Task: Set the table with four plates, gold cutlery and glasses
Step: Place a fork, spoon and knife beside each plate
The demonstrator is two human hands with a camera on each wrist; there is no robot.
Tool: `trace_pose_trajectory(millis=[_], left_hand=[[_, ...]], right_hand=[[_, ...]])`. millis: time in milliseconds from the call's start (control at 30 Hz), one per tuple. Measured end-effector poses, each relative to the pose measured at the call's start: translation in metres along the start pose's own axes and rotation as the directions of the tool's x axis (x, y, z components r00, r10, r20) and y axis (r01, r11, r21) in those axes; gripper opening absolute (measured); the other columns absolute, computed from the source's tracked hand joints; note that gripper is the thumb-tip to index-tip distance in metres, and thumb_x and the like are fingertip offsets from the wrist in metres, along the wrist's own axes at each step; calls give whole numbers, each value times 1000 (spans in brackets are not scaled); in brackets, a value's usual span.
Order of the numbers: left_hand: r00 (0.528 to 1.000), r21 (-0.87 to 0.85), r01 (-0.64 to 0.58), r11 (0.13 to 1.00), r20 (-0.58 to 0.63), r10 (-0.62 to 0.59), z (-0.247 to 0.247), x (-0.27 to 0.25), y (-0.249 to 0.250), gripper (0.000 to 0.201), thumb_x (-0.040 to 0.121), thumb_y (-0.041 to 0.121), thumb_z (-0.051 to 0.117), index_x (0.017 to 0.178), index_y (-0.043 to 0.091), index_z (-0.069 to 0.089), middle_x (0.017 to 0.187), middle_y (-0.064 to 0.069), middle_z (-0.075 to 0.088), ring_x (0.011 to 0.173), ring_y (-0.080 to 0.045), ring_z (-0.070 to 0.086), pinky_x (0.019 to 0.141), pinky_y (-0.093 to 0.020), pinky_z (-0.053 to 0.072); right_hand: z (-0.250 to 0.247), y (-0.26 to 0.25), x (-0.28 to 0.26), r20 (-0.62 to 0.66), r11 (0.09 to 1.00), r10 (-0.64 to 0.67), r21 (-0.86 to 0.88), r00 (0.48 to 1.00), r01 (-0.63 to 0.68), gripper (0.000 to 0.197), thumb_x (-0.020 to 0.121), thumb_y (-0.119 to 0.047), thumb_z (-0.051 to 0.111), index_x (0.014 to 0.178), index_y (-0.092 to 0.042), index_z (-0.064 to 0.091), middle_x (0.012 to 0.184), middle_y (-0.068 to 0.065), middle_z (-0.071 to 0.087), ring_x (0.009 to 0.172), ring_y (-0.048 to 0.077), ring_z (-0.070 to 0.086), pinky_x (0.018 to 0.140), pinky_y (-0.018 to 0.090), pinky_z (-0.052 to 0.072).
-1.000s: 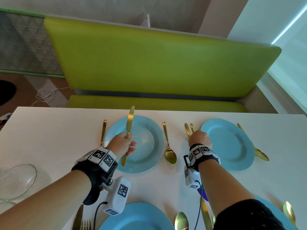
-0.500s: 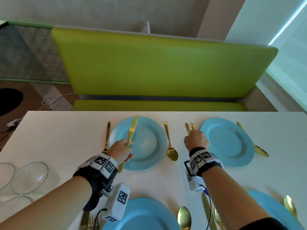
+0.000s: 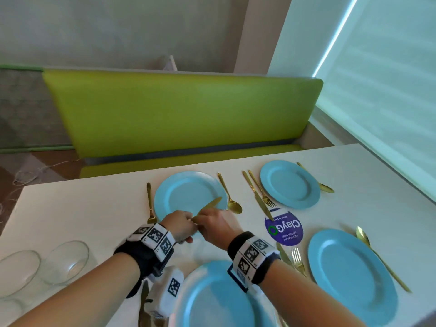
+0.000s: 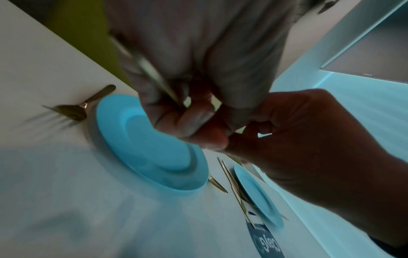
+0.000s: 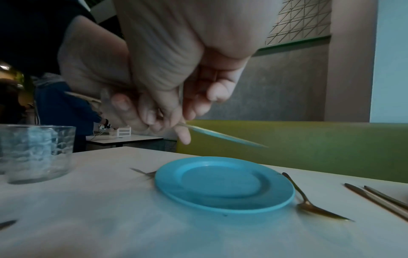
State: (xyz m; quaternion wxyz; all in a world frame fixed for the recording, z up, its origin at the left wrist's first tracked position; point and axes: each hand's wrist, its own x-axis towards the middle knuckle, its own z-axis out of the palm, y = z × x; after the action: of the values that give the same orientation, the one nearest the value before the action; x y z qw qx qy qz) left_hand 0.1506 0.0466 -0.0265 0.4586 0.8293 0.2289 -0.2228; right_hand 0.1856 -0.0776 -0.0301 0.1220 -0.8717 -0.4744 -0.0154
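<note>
Above the far-left blue plate (image 3: 188,197), both hands met on a gold knife (image 3: 208,205), left hand (image 3: 180,224) and right hand (image 3: 215,224) each curled around its handle, seemingly passing it across for placing on the counter (image 3: 94,208).

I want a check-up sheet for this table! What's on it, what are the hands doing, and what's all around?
Surface: white table, bare patches show between settings.
Job's things: four round light-blue plates, the far-left plate with a gold fork on one side and a gold spoon on the other; clear drinking glasses grouped at the left edge, not yet at places.
Clutter: round purple ClayGo sticker.
Grippers: left hand and right hand both grip one gold knife above the far-left plate.
Cables: white cord on the floor.
Surroundings: lime-green padded bench, window blind.
</note>
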Motion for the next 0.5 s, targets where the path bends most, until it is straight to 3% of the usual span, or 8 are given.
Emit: trace_pose_trajectory(millis=[67, 100, 167, 233, 267, 400, 500], left_hand=[[999, 65, -5, 998, 49, 2, -6, -15, -10, 58, 83, 5, 45, 140, 8, 33, 68, -2, 55, 50, -10, 56, 37, -16, 35], [997, 87, -18, 996, 72, 12, -10, -23, -16, 66, 82, 6, 46, 145, 9, 23, 70, -2, 55, 50, -8, 55, 37, -16, 35], [993, 112, -41, 993, 117, 28, -21, -37, -26, 66, 81, 5, 49, 142, 8, 23, 71, -4, 55, 50, -9, 53, 40, -18, 35], [987, 129, -66, 989, 154, 45, -34, -48, -36, 56, 77, 3, 50, 130, 6, 34, 71, -5, 53, 49, -11, 53, 39, -19, 34], [984, 141, -80, 987, 170, 55, -40, -53, -42, 52, 75, 2, 50, 125, 3, 37, 71, -6, 52, 47, -12, 53, 38, -18, 33], [970, 202, -136, 970, 224, 90, -60, -63, -58, 59, 72, 4, 49, 130, -6, 39, 67, -2, 53, 41, -6, 55, 37, -15, 35], [973, 202, -157, 967, 201, 116, -80, -67, -66, 57, 75, 9, 53, 131, 2, 44, 77, -4, 61, 65, -13, 63, 48, -19, 45]], right_hand=[[2, -22, -4, 1, 1000, 8, 28, 1000, -8, 24, 42, -13, 84, 56, -27, 71, 52, -8, 59, 42, 12, 58, 33, 13, 36], [4, -32, -6, 3, 999, 0, 47, 1000, -1, 22, 43, -12, 81, 55, -27, 70, 51, -8, 58, 43, 12, 58, 34, 12, 36], [5, -54, -7, -4, 998, -14, 69, 1000, 14, 15, 48, -12, 70, 53, -26, 69, 50, -8, 57, 43, 13, 59, 34, 12, 37], [7, -71, -4, -30, 998, -24, 62, 999, 26, 13, 50, -12, 66, 53, -24, 69, 51, -8, 58, 44, 14, 59, 34, 14, 40], [7, -81, -3, -34, 998, -18, 59, 999, 20, 13, 49, -11, 69, 53, -23, 69, 51, -7, 58, 44, 15, 59, 34, 15, 41], [5, -106, 4, 15, 999, 29, 27, 999, -29, 23, 39, -12, 82, 51, -26, 68, 50, -10, 58, 44, 11, 58, 35, 12, 34], [8, -119, 17, -73, 999, 45, -23, 996, -47, 9, 51, -18, 71, 55, -26, 70, 52, -9, 59, 44, 13, 60, 35, 12, 36]])
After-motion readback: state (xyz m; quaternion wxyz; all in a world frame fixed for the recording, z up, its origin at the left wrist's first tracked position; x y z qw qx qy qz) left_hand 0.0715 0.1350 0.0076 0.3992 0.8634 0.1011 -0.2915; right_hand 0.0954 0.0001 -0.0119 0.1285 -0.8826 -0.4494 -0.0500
